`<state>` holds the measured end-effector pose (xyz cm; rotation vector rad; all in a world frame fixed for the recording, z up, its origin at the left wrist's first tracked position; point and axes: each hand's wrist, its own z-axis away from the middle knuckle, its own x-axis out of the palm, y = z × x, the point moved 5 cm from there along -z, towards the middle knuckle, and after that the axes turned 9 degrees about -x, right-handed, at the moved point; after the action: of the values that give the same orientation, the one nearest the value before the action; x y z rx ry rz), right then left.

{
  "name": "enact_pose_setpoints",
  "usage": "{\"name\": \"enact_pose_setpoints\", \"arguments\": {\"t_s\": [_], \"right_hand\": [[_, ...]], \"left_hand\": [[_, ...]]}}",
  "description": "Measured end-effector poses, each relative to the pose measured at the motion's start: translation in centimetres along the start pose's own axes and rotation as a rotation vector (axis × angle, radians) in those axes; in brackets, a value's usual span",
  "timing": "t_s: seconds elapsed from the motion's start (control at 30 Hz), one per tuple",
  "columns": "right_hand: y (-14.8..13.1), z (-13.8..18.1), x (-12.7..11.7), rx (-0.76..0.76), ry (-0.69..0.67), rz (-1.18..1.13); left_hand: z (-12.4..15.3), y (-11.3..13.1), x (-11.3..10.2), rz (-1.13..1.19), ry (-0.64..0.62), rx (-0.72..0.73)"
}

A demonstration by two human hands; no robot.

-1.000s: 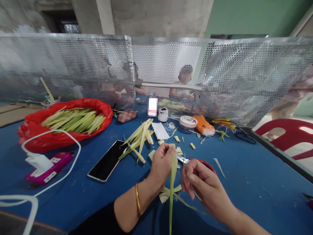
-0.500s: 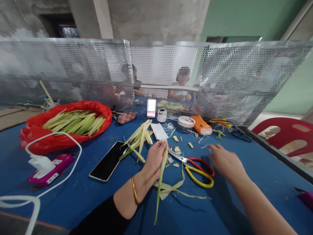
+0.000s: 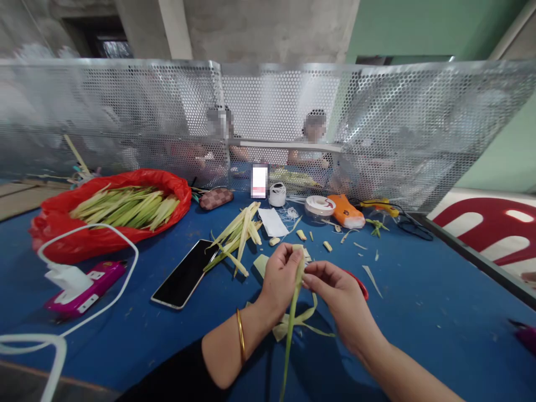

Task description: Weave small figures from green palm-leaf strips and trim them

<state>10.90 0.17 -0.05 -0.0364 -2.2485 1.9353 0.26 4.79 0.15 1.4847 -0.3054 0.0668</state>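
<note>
My left hand [image 3: 280,279], a gold bangle on its wrist, is closed around the top of a long pale-green leaf strip [image 3: 290,329] that hangs down toward me. My right hand [image 3: 335,293] has its fingertips pinched on the same strip just beside the left. Under the right hand, only a bit of the red handle of the scissors [image 3: 359,282] shows on the blue table [image 3: 419,301]. A loose bunch of cut leaf strips [image 3: 239,234] lies just beyond my hands.
A red bag of green leaves [image 3: 113,209] sits at the left, with a black phone [image 3: 185,273], a pink power bank [image 3: 86,285] and white cable nearer. Thread spool [image 3: 277,195], tape roll [image 3: 319,206], orange glue gun [image 3: 345,212] line a perforated metal screen; people sit behind it.
My right hand, which reached out to the right past the scissors half a second ago, has come back and pinched the leaf strip beside my left hand. The scissors lie on the table, now mostly covered.
</note>
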Motion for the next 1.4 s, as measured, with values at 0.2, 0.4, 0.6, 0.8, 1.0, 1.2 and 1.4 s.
{"name": "enact_pose_setpoints", "arguments": {"t_s": [0.2,0.4,0.6,0.8,1.0,1.2,1.4], "right_hand": [[0.3,0.0,-0.2,-0.021,-0.024,-0.018],[0.0,0.1,0.0,-0.183,-0.031,0.076],[-0.9,0.5,-0.3,-0.44,-0.067,0.318],[-1.3,1.6,0.4,-0.54,-0.183,0.281],[-1.6,3.0,0.6,-0.432,-0.276,0.087],[-3.1,3.2,0.0,0.028,-0.729,-0.129],[-5.3,-3.7,-10.0,-0.393,0.162,0.824]], "left_hand": [[0.1,-0.1,0.2,-0.037,0.011,0.019],[0.2,-0.2,0.3,-0.033,0.009,0.024],[0.3,-0.2,0.3,0.031,0.011,-0.022],[-0.2,-0.6,-0.4,0.094,0.08,-0.065],[-1.1,-1.2,-1.1,0.161,0.09,-0.119],[-1.7,-1.1,-2.0,0.184,0.137,-0.11],[-1.0,1.8,-2.9,0.063,0.163,-0.072]]}}
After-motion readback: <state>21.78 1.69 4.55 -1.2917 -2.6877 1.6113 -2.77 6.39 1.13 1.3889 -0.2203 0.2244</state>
